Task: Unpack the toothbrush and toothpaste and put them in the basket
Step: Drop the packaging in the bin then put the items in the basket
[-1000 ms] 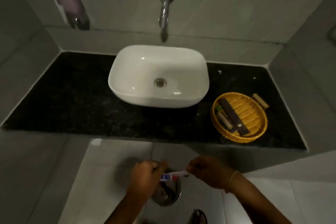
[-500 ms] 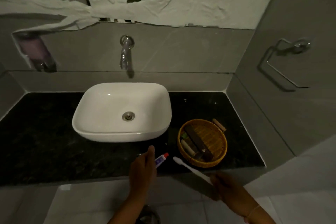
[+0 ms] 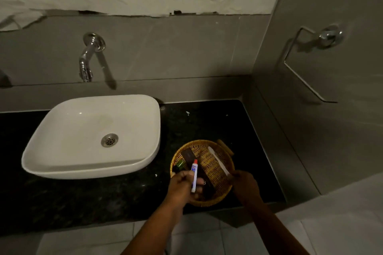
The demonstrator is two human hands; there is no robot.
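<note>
**Over the basket: both items at the drop point**

At 5 o'clock from the sink [image 3: 93, 136], on the dark desk [image 3: 207, 122], I see the woven basket [image 3: 215, 198]. My left hand [image 3: 183, 186] has its fingers [image 3: 200, 182] clenched on the toothpaste [image 3: 194, 175], cap toward 12 o'clock, above the basket's 8 o'clock side. My right hand [image 3: 245, 185] pinches the toothbrush [image 3: 218, 160] handle at 3 o'clock; its head lies inside.

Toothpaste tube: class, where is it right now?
In the head view, the toothpaste tube is in the left hand, red cap up, over the basket's left side, right of the sink.
</note>
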